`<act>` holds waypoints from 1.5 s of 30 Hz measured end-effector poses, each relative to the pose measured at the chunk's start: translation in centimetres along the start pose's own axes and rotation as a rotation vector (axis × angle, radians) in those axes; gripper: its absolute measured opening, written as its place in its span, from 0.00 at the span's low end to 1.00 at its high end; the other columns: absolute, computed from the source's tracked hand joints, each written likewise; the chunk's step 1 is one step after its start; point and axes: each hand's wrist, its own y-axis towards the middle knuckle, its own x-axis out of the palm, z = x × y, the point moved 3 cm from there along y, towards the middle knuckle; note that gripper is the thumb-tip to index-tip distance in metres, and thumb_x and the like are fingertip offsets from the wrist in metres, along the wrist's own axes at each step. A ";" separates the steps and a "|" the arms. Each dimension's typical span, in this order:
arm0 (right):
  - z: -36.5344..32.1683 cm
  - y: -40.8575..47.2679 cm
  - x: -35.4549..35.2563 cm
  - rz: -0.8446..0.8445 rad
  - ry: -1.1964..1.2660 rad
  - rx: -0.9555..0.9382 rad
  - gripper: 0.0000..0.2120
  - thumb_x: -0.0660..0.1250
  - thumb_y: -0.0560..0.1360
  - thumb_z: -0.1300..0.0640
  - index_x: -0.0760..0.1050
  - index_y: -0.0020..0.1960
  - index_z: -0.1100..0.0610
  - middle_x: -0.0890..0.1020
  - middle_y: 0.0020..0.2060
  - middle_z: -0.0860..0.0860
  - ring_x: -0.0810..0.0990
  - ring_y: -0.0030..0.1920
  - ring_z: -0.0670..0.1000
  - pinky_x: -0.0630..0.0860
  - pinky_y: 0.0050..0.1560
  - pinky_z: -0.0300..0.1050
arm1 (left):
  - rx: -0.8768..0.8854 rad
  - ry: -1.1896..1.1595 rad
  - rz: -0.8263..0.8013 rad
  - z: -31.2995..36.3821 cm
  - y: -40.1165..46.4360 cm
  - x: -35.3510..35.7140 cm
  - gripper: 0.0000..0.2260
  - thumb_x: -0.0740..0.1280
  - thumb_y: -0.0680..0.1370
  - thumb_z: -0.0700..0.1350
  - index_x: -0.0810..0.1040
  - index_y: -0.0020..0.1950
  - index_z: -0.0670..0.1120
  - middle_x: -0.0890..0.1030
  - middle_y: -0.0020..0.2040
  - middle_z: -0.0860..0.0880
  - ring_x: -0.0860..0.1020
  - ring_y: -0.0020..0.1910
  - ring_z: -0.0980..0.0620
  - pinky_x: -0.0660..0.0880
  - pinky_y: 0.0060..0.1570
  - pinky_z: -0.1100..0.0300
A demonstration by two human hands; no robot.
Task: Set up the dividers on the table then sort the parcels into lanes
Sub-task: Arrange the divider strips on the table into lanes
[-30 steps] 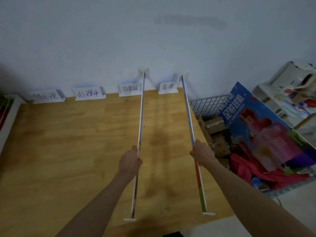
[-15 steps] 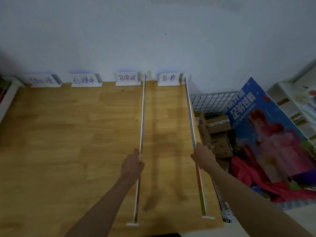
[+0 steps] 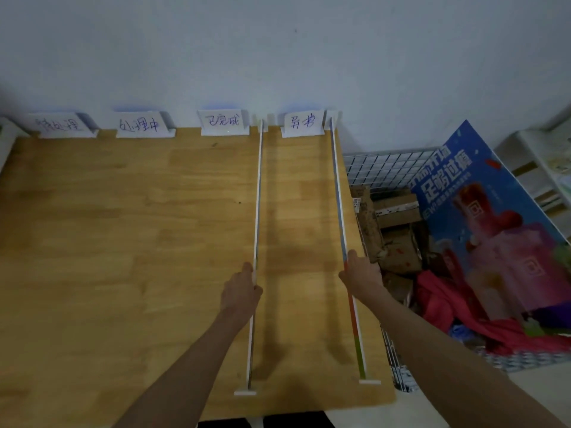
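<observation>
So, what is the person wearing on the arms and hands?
Nothing that shows: the left hand and right hand are bare, with no gloves, rings or watch visible. Both forearms are uncovered up to the picture's edge, so no sleeve can be seen.

Head camera looks steeply down over the table (image 3: 123, 242)

Wooden worktop (image 3: 123, 242), pale planks, set against the wall. Two thin dividers standing on edge along it, front to back: one divider (image 3: 259, 196) under the left hand (image 3: 241, 293), the other divider (image 3: 338, 193) under the right hand (image 3: 360, 278), close to the worktop's right edge. Small white feet at the near ends, short of the front edge. Beyond the hands, along the far edge, four white label cards (image 3: 224, 122) with handwriting; one between the dividers, three left of the left hand.
</observation>
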 end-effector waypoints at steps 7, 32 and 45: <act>0.5 -0.2 1.2 -0.025 0.028 -0.005 0.11 0.62 0.80 0.58 0.66 0.61 0.59 0.78 0.53 0.58 0.78 0.52 0.60 0.66 0.44 0.49 | -0.018 -0.030 -0.020 0.4 -0.2 0.9 0.16 0.66 0.77 0.43 0.68 0.64 0.44 0.78 0.53 0.40 0.78 0.51 0.37 0.71 0.42 0.52; 2.5 0.5 0.4 -0.003 0.122 0.062 0.12 0.59 0.80 0.56 0.64 0.61 0.58 0.77 0.55 0.58 0.79 0.52 0.60 0.76 0.47 0.53 | -0.036 -0.012 -0.028 1.1 0.8 1.5 0.19 0.64 0.80 0.49 0.66 0.68 0.45 0.79 0.54 0.41 0.79 0.50 0.39 0.74 0.44 0.51; -8.9 -1.7 -7.5 0.430 -0.016 -0.341 0.22 0.58 0.80 0.50 0.64 0.72 0.55 0.70 0.69 0.55 0.70 0.67 0.59 0.67 0.66 0.55 | 0.105 0.304 0.329 -2.1 0.1 -10.9 0.23 0.55 0.82 0.56 0.66 0.74 0.46 0.64 0.76 0.45 0.64 0.73 0.44 0.61 0.70 0.48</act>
